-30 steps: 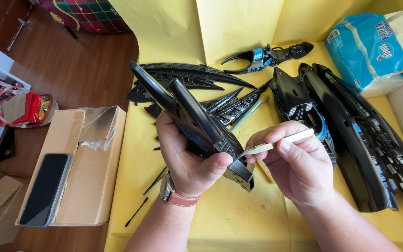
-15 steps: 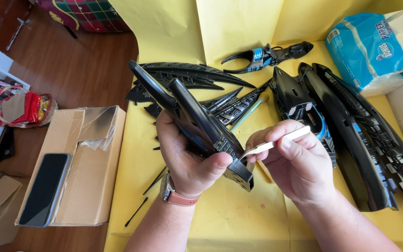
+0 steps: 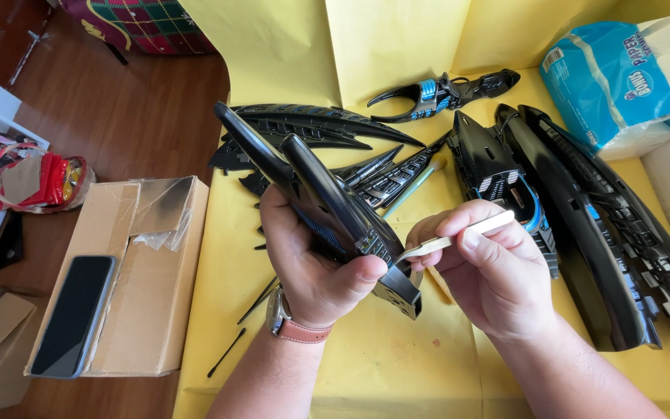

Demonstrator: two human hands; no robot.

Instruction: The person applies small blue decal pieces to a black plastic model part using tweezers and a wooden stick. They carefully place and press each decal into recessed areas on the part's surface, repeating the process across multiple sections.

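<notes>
Barely moved since earlier: left hand (image 3: 316, 264) grips long black model part (image 3: 312, 198), right hand (image 3: 490, 268) pinches white stick (image 3: 455, 237) at its lower end; likely dabbing next, needs steady tip.

- In your left hand (image 3: 316, 268), the model part (image 3: 327, 209) looks like glossy black plastic.
- Under both hands, matt yellow paper (image 3: 366, 365).
- Left of them, a rough cardboard box (image 3: 145, 310) on polished wood floor (image 3: 102, 116).

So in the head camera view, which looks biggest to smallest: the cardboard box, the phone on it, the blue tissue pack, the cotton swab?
1. cardboard box
2. blue tissue pack, though it lies farther off and is partly cut off
3. phone
4. cotton swab
</notes>
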